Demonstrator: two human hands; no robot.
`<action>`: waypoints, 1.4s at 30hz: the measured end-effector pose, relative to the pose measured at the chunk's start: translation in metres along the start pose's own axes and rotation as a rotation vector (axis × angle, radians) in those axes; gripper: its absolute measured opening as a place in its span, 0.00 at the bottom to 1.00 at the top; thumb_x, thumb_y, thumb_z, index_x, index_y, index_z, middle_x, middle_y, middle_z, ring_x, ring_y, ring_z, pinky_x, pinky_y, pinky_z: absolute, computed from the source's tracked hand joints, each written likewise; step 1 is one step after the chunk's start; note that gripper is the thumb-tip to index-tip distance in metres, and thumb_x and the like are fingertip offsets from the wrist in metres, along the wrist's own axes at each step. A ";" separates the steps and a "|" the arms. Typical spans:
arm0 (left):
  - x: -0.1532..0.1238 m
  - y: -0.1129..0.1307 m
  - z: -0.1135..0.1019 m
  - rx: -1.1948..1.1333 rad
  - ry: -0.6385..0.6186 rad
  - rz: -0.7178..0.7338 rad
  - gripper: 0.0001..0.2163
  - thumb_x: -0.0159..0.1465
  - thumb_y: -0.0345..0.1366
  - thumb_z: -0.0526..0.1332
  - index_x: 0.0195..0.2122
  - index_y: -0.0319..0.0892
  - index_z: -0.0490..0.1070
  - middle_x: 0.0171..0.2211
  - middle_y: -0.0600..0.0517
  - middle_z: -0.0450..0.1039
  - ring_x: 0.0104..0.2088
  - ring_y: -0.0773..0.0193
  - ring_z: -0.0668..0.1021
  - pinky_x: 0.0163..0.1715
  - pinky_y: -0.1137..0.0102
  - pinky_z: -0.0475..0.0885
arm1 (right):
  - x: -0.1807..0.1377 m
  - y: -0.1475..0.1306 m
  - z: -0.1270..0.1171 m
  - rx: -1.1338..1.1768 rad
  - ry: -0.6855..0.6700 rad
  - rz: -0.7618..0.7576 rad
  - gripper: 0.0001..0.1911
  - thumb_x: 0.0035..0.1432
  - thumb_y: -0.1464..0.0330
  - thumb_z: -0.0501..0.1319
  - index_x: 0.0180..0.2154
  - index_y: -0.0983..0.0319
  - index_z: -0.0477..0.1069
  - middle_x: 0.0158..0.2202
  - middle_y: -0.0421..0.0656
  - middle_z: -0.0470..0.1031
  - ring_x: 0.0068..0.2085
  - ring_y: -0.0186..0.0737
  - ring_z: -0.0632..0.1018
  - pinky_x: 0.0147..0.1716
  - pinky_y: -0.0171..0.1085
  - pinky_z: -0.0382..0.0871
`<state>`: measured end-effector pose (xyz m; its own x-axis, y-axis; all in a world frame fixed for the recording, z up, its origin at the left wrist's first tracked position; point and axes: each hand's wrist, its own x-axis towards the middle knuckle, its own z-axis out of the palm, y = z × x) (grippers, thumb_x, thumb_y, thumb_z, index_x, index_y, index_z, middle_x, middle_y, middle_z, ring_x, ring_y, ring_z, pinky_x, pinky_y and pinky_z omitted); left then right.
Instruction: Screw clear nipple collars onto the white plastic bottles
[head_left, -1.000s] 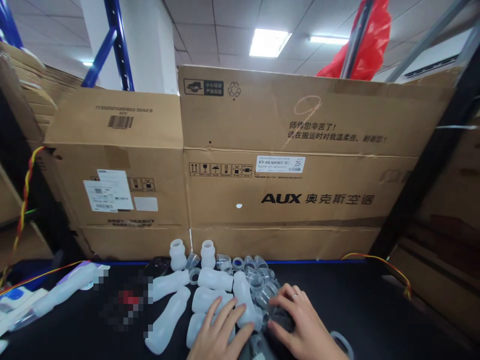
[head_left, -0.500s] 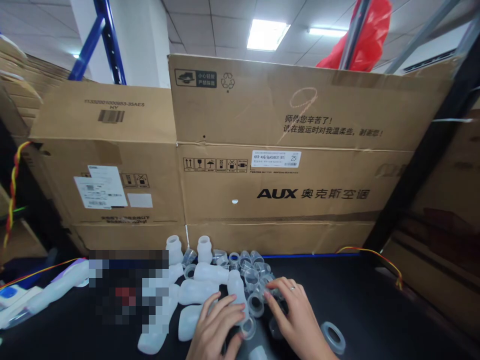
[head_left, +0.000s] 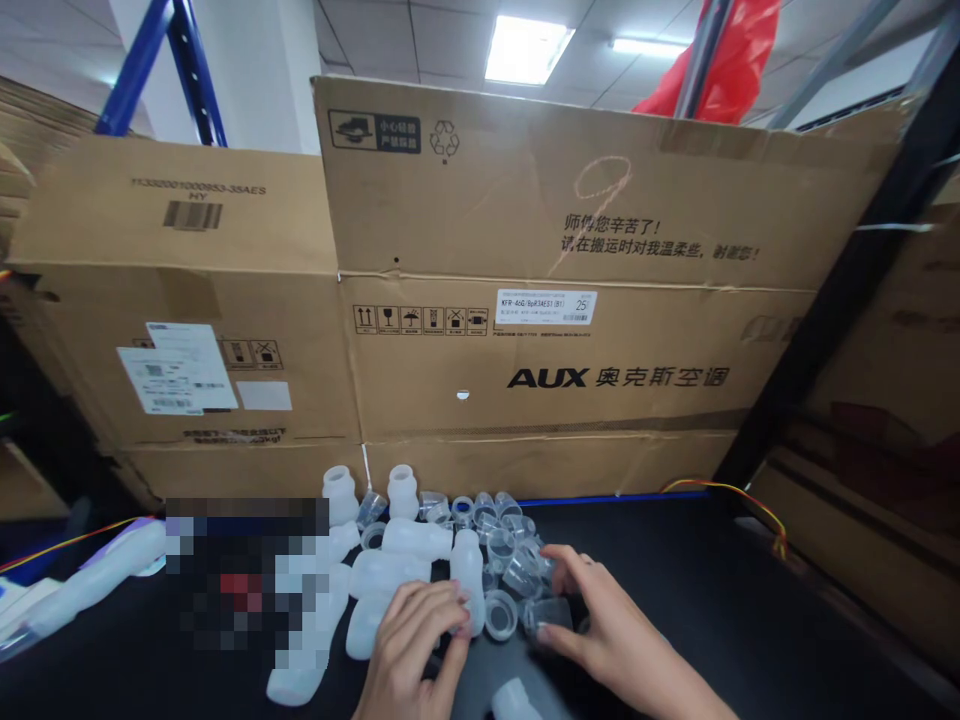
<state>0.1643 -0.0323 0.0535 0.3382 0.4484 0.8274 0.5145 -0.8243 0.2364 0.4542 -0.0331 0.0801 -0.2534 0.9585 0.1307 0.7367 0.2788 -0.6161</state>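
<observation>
Clear cap (head_left: 550, 617) apparently sits pinched between right hand (head_left: 600, 635) fingers (head_left: 559, 634).

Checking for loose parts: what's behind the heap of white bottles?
Behind the white bottles stand cardboard boxes on the black table; whatever lies behind them is hidden.

milky white bottles (head_left: 409, 540), clear caps (head_left: 501, 612), black table (head_left: 720, 600), brown printed cartons (head_left: 540, 300)

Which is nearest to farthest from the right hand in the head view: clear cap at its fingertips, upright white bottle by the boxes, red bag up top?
1. Clear cap, at the right hand's fingertips.
2. Upright white bottle, back left by the cardboard boxes.
3. Red bag, high above.
</observation>
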 end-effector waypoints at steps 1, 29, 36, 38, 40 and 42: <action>0.001 -0.001 -0.001 0.009 -0.004 0.007 0.10 0.68 0.23 0.61 0.45 0.45 0.73 0.41 0.48 0.86 0.44 0.56 0.88 0.46 0.64 0.80 | 0.001 0.001 0.001 -0.004 0.042 -0.015 0.28 0.61 0.66 0.69 0.61 0.52 0.68 0.47 0.43 0.78 0.49 0.50 0.78 0.55 0.50 0.73; -0.009 0.009 -0.005 0.069 -0.041 0.065 0.13 0.73 0.34 0.63 0.57 0.45 0.76 0.55 0.44 0.84 0.60 0.51 0.82 0.53 0.59 0.82 | -0.015 -0.041 0.052 0.226 0.133 -0.339 0.36 0.68 0.68 0.66 0.71 0.50 0.55 0.63 0.49 0.77 0.61 0.48 0.81 0.60 0.43 0.78; -0.016 0.011 -0.003 -0.040 -0.072 -0.067 0.16 0.77 0.38 0.54 0.61 0.51 0.76 0.68 0.44 0.71 0.68 0.50 0.73 0.60 0.52 0.79 | -0.021 -0.035 0.061 0.334 0.189 -0.313 0.37 0.66 0.69 0.68 0.70 0.45 0.57 0.63 0.47 0.76 0.64 0.50 0.78 0.65 0.49 0.73; -0.019 0.015 -0.001 -0.077 -0.088 -0.142 0.17 0.78 0.42 0.52 0.59 0.53 0.78 0.70 0.44 0.68 0.69 0.48 0.71 0.61 0.49 0.78 | -0.020 -0.038 0.065 0.505 0.198 -0.301 0.37 0.65 0.68 0.69 0.69 0.45 0.58 0.62 0.47 0.77 0.63 0.49 0.79 0.63 0.47 0.74; -0.022 0.018 0.001 -0.081 -0.129 -0.166 0.22 0.78 0.49 0.49 0.59 0.51 0.78 0.72 0.40 0.64 0.70 0.42 0.69 0.59 0.44 0.77 | -0.017 -0.044 0.068 0.718 0.205 -0.288 0.36 0.65 0.65 0.71 0.68 0.45 0.60 0.59 0.48 0.79 0.60 0.49 0.81 0.60 0.46 0.77; -0.024 0.021 0.001 -0.106 -0.170 -0.159 0.26 0.76 0.55 0.48 0.61 0.49 0.77 0.71 0.36 0.62 0.69 0.38 0.69 0.57 0.43 0.78 | -0.013 -0.048 0.070 0.874 0.192 -0.280 0.35 0.62 0.61 0.74 0.66 0.48 0.64 0.56 0.49 0.80 0.56 0.50 0.83 0.56 0.45 0.80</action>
<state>0.1671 -0.0600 0.0380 0.3921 0.6192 0.6803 0.4888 -0.7668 0.4161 0.3783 -0.0636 0.0541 -0.1851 0.8782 0.4409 -0.0877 0.4321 -0.8975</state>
